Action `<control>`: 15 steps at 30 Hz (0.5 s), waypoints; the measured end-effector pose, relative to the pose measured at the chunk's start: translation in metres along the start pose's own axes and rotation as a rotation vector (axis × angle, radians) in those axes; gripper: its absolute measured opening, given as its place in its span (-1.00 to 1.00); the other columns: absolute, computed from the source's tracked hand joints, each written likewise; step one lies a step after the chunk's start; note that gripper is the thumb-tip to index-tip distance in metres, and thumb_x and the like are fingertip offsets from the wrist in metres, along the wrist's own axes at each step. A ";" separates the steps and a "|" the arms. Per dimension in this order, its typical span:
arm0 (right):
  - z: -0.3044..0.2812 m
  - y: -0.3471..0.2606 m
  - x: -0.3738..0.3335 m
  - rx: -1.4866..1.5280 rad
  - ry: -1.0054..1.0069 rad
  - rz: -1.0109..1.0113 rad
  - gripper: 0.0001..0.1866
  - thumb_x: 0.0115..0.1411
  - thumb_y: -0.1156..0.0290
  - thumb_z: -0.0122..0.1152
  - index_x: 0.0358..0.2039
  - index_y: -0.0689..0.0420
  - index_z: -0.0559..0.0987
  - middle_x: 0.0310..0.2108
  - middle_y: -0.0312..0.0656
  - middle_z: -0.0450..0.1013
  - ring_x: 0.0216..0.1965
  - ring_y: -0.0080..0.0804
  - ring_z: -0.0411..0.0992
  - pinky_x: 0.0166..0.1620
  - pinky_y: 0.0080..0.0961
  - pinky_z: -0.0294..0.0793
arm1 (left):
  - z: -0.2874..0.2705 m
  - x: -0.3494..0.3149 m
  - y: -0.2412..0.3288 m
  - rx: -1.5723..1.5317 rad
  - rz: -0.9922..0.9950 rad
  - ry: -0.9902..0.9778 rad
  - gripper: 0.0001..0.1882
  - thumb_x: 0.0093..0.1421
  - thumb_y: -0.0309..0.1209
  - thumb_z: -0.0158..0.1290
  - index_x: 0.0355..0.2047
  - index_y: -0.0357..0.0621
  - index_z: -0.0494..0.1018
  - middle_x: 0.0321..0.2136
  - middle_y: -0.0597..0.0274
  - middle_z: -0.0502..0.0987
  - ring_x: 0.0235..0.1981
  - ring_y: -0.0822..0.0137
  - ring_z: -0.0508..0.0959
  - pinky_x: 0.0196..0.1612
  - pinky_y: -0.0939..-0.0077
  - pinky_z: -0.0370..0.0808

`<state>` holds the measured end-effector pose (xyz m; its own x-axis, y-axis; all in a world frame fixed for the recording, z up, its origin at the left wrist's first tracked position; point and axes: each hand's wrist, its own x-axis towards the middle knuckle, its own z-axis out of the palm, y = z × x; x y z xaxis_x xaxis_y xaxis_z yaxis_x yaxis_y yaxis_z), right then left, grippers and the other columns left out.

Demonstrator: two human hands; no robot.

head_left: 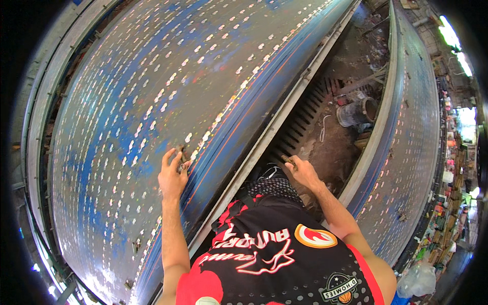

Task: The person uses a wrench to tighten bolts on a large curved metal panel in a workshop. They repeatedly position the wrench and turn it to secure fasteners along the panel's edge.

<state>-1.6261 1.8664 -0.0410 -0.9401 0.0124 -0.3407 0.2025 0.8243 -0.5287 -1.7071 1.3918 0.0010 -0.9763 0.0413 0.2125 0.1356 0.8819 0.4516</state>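
Note:
My left hand [173, 177] is over the long grey-and-blue table [213, 56] on the left, close to its near edge. Its fingers are bent around a small, dark brown metal-looking piece [182, 151], whose exact kind is too small to tell. My right hand [304, 172] hangs over the gap between two long tables. Thumb and fingers are closed on another small brown piece [288, 161], partly hidden by the fingers. Rows of small white marks, with blue stains and coloured specks, cover the left table's surface.
A second marked table [406, 147] runs along the right. A pale rail [284, 112] borders the left table. In the gap lie a dirty bucket [356, 113], a dark slatted grate [300, 122] and debris. More small pieces [136, 246] sit on the left table. A plastic bag [418, 278] lies lower right.

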 end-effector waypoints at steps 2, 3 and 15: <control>-0.016 0.012 0.019 0.165 0.050 0.059 -0.60 0.49 0.08 0.22 0.03 0.19 0.60 -0.30 0.10 0.66 -0.25 0.05 0.66 -0.19 -0.13 0.60 | -0.001 0.006 0.005 -0.001 -0.038 -0.028 -0.66 0.22 -0.31 0.41 -0.01 -0.03 0.68 0.16 0.25 0.62 -0.20 0.11 0.75 -0.19 0.20 0.69; -0.025 0.018 0.032 0.225 0.083 0.085 -0.61 0.49 0.09 0.23 0.03 0.19 0.60 -0.31 0.03 0.66 -0.29 -0.06 0.64 -0.22 -0.18 0.59 | 0.000 0.012 0.010 0.004 -0.059 -0.044 -0.67 0.22 -0.30 0.42 -0.03 -0.05 0.69 0.15 0.24 0.63 -0.19 0.11 0.75 -0.19 0.20 0.69; -0.160 0.102 0.206 1.575 -0.283 0.265 -0.63 0.63 0.11 -0.04 0.10 0.11 0.57 -0.63 -0.51 0.15 -0.72 -0.76 0.00 -0.66 -0.69 -0.04 | 0.086 0.150 0.184 -0.127 -0.023 -0.007 -0.74 0.29 -0.33 0.36 -0.08 -0.16 0.69 -0.13 0.02 0.73 -0.11 -0.04 0.73 -0.04 0.19 0.65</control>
<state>-1.8430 2.0437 -0.0410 -0.7935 -0.1934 -0.5771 0.5742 -0.5523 -0.6044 -1.8434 1.6008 0.0421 -0.9804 0.0253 0.1954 0.1331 0.8163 0.5621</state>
